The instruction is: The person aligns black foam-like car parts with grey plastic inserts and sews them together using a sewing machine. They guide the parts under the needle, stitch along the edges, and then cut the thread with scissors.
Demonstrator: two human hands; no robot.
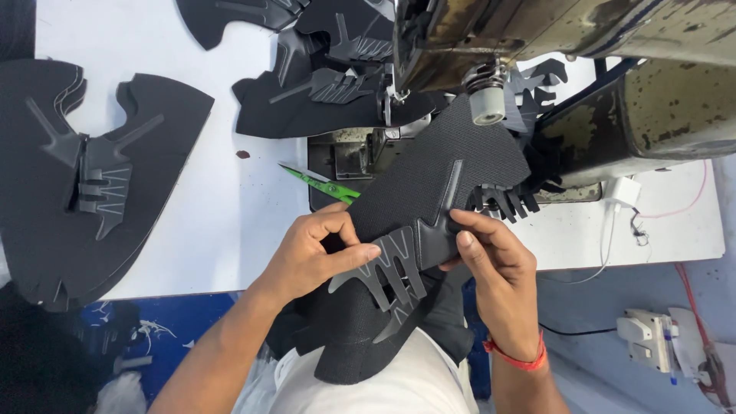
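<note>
A black mesh shoe-upper panel (429, 184) lies slanted from under the sewing machine head (491, 31) down toward my lap. A grey branching overlay piece (391, 264) rests on it. My left hand (310, 253) pinches the overlay's left edge between thumb and fingers. My right hand (498, 268) presses thumb and fingers on the overlay's right side, holding it against the panel. A red band circles my right wrist.
A stack of finished black panels (77, 176) lies at the left of the white table (230, 207). More black pieces (322, 84) are piled behind the needle. Green-handled snips (322, 182) lie by the machine bed. A white plug and cable (621, 195) sit at the right.
</note>
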